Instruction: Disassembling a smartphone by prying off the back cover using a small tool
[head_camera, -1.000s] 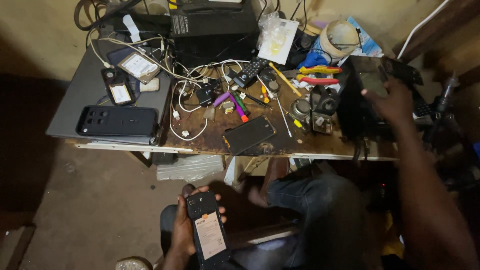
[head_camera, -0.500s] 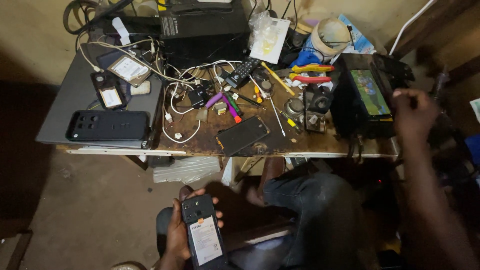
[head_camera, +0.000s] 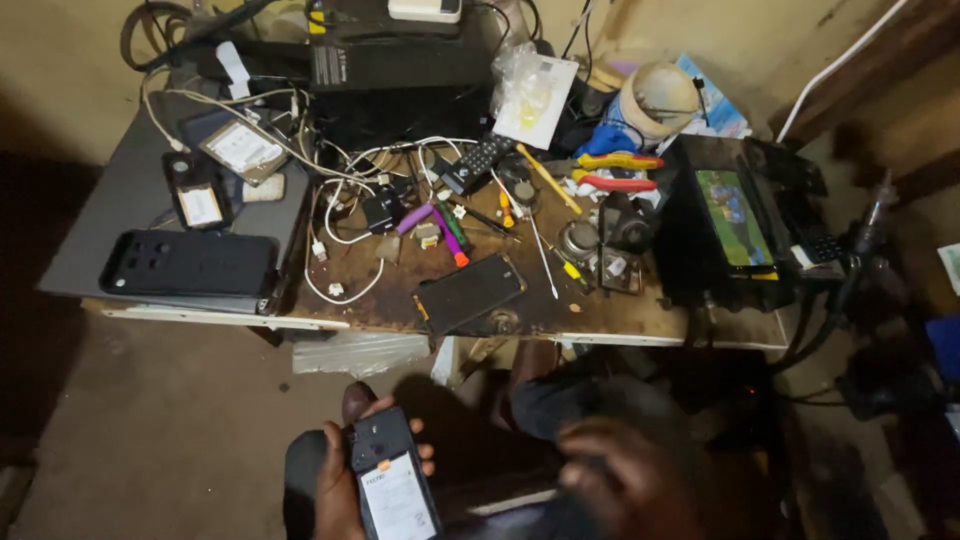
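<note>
Two hands low, one opened phone held below the bench

Left hand (head_camera: 340, 480) wrapped round phone (head_camera: 392, 480), fingers curled over its right edge, thumb side on the left. Phone back cover off: dark upper part w/ camera area, pale battery label lower down. Held low over the lap, near bottom edge of frame, well below and apart from table (head_camera: 560, 322).

Right hand (head_camera: 630, 480) blurred, low at bottom centre-right, just right of the phone, not touching it. Can't tell if open or closed, or if anything is in it.

On table, approx left to right:
- Black phone case (head_camera: 190, 265) w/ camera cut-outs, lying flat on grey laptop-like slab (head_camera: 110, 200) at left edge.
- Small dark phone (head_camera: 198, 195) w/ white label, near a silver drive (head_camera: 243, 148).
- White cables (head_camera: 335, 215) tangled mid-table.
- Black box unit (head_camera: 400, 85) at back.
- Dark phone (head_camera: 470, 292), screen blank, tilted, near front edge.
- Purple-handled screwdriver (head_camera: 415, 217) beside green and orange-tipped tools.
- Black remote (head_camera: 478, 160) angled toward centre.
- Clear plastic bag (head_camera: 535, 95) w/ white card at back.
- Red-and-yellow pliers (head_camera: 615, 172) right of centre.
- Small screen (head_camera: 735, 215) showing green picture, on black unit at right.

Clear plastic sheet (head_camera: 360, 350) hanging under table front.
</note>
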